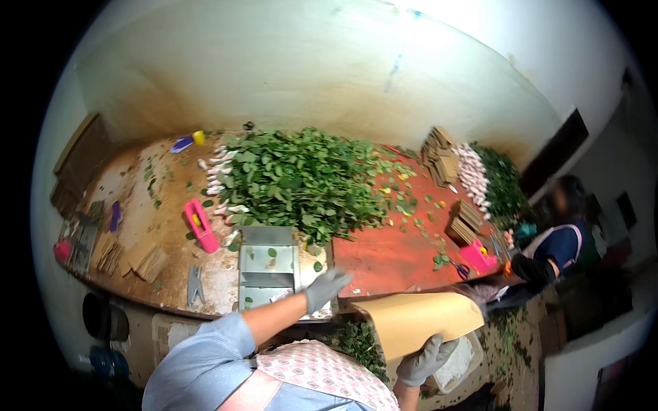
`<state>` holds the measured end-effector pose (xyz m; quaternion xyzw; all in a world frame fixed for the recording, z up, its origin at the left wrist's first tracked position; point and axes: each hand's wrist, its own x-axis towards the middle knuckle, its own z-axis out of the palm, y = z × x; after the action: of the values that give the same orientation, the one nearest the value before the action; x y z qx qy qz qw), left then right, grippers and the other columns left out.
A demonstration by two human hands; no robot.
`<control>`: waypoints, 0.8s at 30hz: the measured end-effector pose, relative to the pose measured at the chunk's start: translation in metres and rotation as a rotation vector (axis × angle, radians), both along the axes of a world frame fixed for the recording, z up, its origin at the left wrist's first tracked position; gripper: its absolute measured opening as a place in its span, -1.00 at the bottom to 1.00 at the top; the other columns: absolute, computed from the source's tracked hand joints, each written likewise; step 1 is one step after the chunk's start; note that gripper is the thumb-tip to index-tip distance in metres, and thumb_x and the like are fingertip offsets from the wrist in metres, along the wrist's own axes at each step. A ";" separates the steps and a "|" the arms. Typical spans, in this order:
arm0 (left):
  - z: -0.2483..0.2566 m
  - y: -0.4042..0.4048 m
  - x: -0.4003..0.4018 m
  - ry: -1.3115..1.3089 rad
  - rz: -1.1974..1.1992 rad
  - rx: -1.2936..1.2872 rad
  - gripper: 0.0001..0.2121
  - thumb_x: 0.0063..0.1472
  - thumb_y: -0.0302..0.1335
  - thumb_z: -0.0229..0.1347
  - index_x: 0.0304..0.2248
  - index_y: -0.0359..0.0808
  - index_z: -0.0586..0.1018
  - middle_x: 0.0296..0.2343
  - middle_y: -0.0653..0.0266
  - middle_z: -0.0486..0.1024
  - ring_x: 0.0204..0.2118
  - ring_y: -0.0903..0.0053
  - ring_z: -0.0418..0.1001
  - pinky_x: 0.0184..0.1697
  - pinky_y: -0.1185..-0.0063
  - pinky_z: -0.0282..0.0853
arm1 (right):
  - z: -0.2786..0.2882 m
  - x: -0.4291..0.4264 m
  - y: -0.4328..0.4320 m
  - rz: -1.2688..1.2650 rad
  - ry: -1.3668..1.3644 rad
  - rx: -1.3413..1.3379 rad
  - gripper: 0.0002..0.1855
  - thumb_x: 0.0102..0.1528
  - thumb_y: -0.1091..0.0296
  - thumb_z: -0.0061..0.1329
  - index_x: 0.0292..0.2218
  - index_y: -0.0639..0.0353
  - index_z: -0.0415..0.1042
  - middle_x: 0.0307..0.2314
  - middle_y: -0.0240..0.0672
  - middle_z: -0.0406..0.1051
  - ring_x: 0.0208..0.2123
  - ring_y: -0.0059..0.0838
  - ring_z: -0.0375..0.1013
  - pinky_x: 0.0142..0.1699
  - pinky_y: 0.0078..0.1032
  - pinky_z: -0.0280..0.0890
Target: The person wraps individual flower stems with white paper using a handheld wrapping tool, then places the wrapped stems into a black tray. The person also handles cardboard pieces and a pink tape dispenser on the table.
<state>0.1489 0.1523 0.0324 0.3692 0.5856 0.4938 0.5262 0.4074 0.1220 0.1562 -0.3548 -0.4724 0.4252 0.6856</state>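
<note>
My right hand (pixel 427 358), in a grey glove, grips the lower edge of a tan corrugated cardboard sheet (pixel 421 321), which bends over the table's front edge. My left hand (pixel 327 290), also gloved in grey, is stretched out above the seam between the bare boards and the red part of the table; it is blurred and appears to hold nothing. Beside it sits a grey metal tray-like frame (pixel 269 257) with a few leaves in it. Beyond lies a large heap of leafy flower stems (pixel 303 180), their pale pink heads (pixel 218 172) pointing left.
A pink tape dispenser (pixel 201 226) and a grey plier stapler (pixel 195 286) lie left of the frame. Folded cardboard (pixel 144 258) is farther left. On the red tabletop (pixel 390 257) are cardboard stacks (pixel 464 223), scissors (pixel 461 269) and another pink dispenser (pixel 479 255). A co-worker (pixel 552 251) is at right.
</note>
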 end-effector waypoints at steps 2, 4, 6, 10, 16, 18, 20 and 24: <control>-0.041 -0.037 0.028 -0.267 -0.059 -0.321 -0.26 0.24 0.15 0.04 0.08 -0.42 0.44 -0.11 0.01 0.48 -0.11 0.34 0.47 -0.01 0.35 0.39 | 0.001 0.002 0.006 0.014 0.033 0.063 -0.62 0.26 0.40 -0.11 0.07 0.28 0.21 -0.14 -0.30 0.36 -0.15 -0.58 0.35 -0.01 -0.53 0.27; -0.046 -0.057 0.047 -0.535 -0.292 -0.560 -0.05 0.13 0.37 -0.05 0.12 -0.45 0.40 -0.03 -0.12 0.44 -0.04 0.20 0.45 0.01 0.27 0.38 | 0.023 -0.008 0.000 0.050 0.050 0.039 -0.65 0.20 0.52 -0.13 0.03 0.26 0.22 -0.18 -0.36 0.36 -0.20 -0.66 0.31 -0.05 -0.63 0.24; -0.030 -0.050 0.059 -0.758 -0.539 -0.526 0.12 0.06 0.50 -0.20 0.18 -0.50 0.31 0.10 -0.16 0.35 0.12 0.13 0.34 0.13 0.20 0.30 | 0.027 -0.013 -0.010 0.021 -0.016 0.119 -0.62 0.13 0.54 -0.02 -0.01 0.25 0.26 -0.22 -0.40 0.38 -0.22 -0.66 0.32 -0.06 -0.61 0.24; 0.034 -0.003 0.066 -1.078 -0.445 -0.171 0.01 0.21 0.41 -0.40 0.21 -0.44 0.30 0.17 -0.10 0.32 0.23 0.08 0.27 0.26 0.15 0.18 | 0.038 -0.004 -0.042 0.072 -0.159 0.180 -0.79 0.15 0.49 0.04 -0.14 0.25 0.45 -0.32 -0.38 0.48 -0.29 -0.57 0.42 -0.17 -0.57 0.34; 0.100 0.105 0.003 -1.291 -0.400 0.308 -0.11 0.27 0.19 -0.08 0.28 -0.44 0.10 0.18 -0.19 0.25 0.17 0.10 0.35 0.22 0.17 0.27 | -0.032 0.058 -0.067 0.180 -0.061 -0.094 -0.65 0.23 0.54 -0.03 0.04 0.33 0.36 -0.08 -0.26 0.46 -0.06 -0.51 0.43 0.04 -0.49 0.32; 0.113 0.118 0.000 -1.197 -0.255 0.316 -0.11 0.28 0.07 0.05 0.30 -0.47 0.00 0.20 -0.19 0.21 0.16 0.09 0.35 0.21 0.20 0.30 | -0.049 0.059 -0.069 0.074 -0.086 -0.104 -0.66 0.23 0.56 -0.07 0.04 0.31 0.37 -0.06 -0.23 0.46 -0.02 -0.46 0.43 0.08 -0.45 0.34; 0.108 0.126 0.004 -1.236 -0.029 0.314 -0.09 0.26 -0.02 0.11 0.30 -0.46 -0.08 0.22 -0.18 0.17 0.16 0.08 0.34 0.21 0.23 0.30 | -0.074 0.064 -0.060 -0.008 -0.169 -0.145 -0.69 0.25 0.49 -0.06 0.02 0.29 0.38 -0.08 -0.25 0.46 -0.03 -0.46 0.43 0.07 -0.44 0.36; 0.098 0.131 0.005 -1.222 -0.044 0.377 -0.31 0.31 -0.18 0.10 0.24 -0.44 0.16 0.13 -0.09 0.35 0.12 0.16 0.41 0.23 0.28 0.30 | -0.151 0.075 -0.032 -0.061 -0.058 -0.241 -0.72 0.30 0.35 -0.05 -0.01 0.29 0.34 -0.17 -0.32 0.44 -0.19 -0.52 0.40 -0.08 -0.50 0.33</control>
<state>0.1539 0.2834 0.1309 0.1193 0.0753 0.6989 0.7012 0.4828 0.0903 0.0051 -0.4608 -0.4265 0.4475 0.6368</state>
